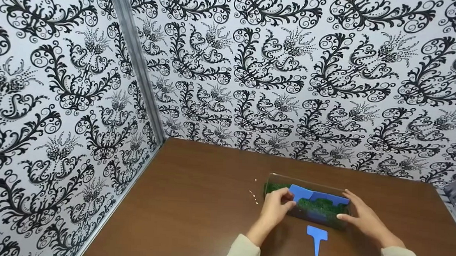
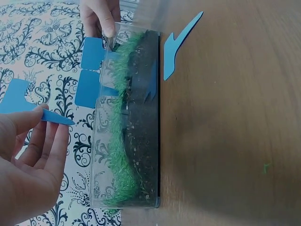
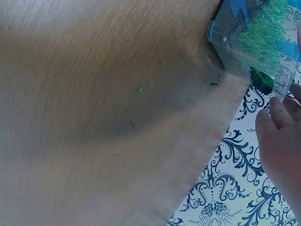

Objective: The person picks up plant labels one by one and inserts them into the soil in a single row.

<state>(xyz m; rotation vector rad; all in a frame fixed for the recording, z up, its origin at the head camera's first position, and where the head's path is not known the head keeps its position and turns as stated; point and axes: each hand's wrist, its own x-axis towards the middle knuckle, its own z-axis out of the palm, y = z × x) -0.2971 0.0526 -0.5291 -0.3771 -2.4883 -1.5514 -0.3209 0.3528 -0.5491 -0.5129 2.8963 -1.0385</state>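
Note:
My left hand (image 1: pixel 276 204) pinches a blue T-shaped plant label (image 2: pixel 57 117) by its stem, with the pointed tip toward the clear plastic planter box (image 1: pixel 330 224). Inside the box, green grass (image 2: pixel 123 160) tops a layer of dark soil (image 2: pixel 143 141). Two other blue labels stand in the grass at the right part of the box, their heads above it: one nearer label (image 2: pixel 88 88) and one farther label (image 2: pixel 93 53). At the box's right end my right hand (image 1: pixel 367 221) grips the wall, thumb in front and fingers behind.
Another blue T-shaped label (image 1: pixel 317 239) lies flat on the brown table (image 1: pixel 192 204) in front of the box. Small pale bits (image 1: pixel 254 195) are scattered left of the box, and a green scrap (image 3: pixel 138 90) lies on the wood. Patterned wall panels (image 1: pixel 235 66) surround the table.

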